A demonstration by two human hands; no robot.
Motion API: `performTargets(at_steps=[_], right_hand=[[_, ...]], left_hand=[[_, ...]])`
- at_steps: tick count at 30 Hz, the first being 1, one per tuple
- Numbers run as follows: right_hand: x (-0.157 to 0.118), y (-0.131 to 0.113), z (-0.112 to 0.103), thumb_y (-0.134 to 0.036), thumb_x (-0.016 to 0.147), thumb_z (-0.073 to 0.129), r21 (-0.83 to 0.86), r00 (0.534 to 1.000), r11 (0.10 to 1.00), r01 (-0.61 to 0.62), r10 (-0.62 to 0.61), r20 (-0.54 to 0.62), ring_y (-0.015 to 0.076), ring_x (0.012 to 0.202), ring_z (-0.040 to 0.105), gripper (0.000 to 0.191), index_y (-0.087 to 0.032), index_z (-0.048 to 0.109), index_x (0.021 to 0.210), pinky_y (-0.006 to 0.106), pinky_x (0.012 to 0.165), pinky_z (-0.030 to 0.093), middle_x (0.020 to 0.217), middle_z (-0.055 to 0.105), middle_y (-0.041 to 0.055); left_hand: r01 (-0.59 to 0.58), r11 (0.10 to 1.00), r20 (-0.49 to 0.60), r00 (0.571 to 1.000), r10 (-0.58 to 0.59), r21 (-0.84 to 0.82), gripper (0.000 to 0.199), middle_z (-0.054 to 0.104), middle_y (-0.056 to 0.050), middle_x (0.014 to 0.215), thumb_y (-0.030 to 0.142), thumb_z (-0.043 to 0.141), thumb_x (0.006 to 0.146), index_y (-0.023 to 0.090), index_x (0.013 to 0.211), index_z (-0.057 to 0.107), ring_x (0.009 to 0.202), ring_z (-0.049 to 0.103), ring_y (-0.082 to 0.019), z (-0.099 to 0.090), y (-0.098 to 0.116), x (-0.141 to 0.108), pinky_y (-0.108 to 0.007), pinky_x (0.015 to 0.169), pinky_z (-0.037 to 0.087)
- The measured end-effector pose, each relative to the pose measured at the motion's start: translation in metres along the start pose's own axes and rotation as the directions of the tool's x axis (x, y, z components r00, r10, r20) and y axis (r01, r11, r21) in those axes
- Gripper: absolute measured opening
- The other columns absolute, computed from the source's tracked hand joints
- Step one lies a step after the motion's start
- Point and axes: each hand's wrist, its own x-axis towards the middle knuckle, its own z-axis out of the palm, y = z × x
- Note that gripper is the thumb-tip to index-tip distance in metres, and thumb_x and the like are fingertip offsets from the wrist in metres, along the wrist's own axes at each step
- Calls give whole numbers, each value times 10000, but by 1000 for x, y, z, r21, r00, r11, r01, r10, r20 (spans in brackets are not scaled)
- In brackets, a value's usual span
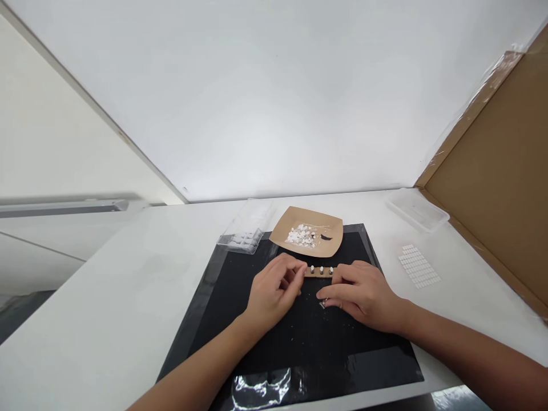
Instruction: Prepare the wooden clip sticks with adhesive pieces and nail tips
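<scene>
A narrow brown strip [317, 272] lies across the black mat [257, 302], with several small white-topped metal pieces standing in a row on it. My left hand [276, 285] is closed, its thumb and forefinger pinching at the strip's left end. Over the strip's right end rests my right hand [362, 294], hiding that part. Between its thumb and fingers is a small silvery metal piece [322, 305], too small to name for certain. Tiny white specks are scattered on the mat below the hands.
Behind the strip stands a brown paper tray [284, 227] with white bits and a dark sliver. A clear compartment box [242, 240] is at left. At right lie a sheet of white stickers [418, 266] and a clear plastic lid [417, 210], beside a cardboard wall [500, 171].
</scene>
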Motion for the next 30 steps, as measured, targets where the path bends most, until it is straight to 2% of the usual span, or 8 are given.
performTargets(at_steps=[5,9,15,20,23,26,30], right_hand=[[0,2,2,-338,1091,594,34,1000,999,-26,26,0,120,734,602,189,-245,758,1105,284,649,353,876,675,2],[-1,3,3,-334,1089,596,38,999,999,-35,35,-10,128,746,618,186,-236,753,1107,279,641,373,892,691,13],[0,3,4,-336,1092,587,41,999,998,-52,52,3,128,728,608,192,-243,755,1100,279,636,384,892,690,12],[1,4,5,-334,1089,595,52,998,997,-65,64,5,125,732,612,188,-244,759,1084,281,641,386,892,691,7],[1,4,6,-335,1090,594,58,998,996,-67,66,3,120,732,613,187,-247,759,1080,279,639,383,896,695,2],[1,4,6,-342,1092,590,57,997,996,-71,71,4,120,734,616,196,-248,762,1073,279,643,385,897,697,5],[1,4,6,-342,1094,581,49,996,995,-84,83,15,123,728,616,214,-249,772,1068,281,643,395,893,694,10]], left_hand=[[-39,963,-95,993,66,268,104,710,-29,951,236,607,1047,176,1027,690,601,652,-67,-9,-18,11,-182,590,558],[-31,933,-128,988,83,359,109,750,-37,1003,252,612,1047,178,1036,692,614,666,-83,-11,-23,18,-220,666,572],[25,916,-193,979,58,399,141,768,-20,950,284,645,1029,181,992,733,557,643,-84,-12,-32,26,-242,661,568],[42,935,-203,979,33,352,190,791,-42,1121,279,634,1034,215,1116,794,568,678,-81,-12,-37,27,-250,652,613],[24,944,-177,984,37,328,231,787,-42,1217,259,612,1043,247,1183,796,766,769,-137,-13,-38,26,-275,723,656],[-15,937,-160,984,75,349,230,790,-47,1220,231,605,1040,241,1166,797,963,779,-184,-14,-37,26,-287,780,662],[-11,922,-171,982,83,387,176,789,-53,1073,229,622,1030,214,1095,785,736,725,-133,-15,-33,27,-241,646,602]])
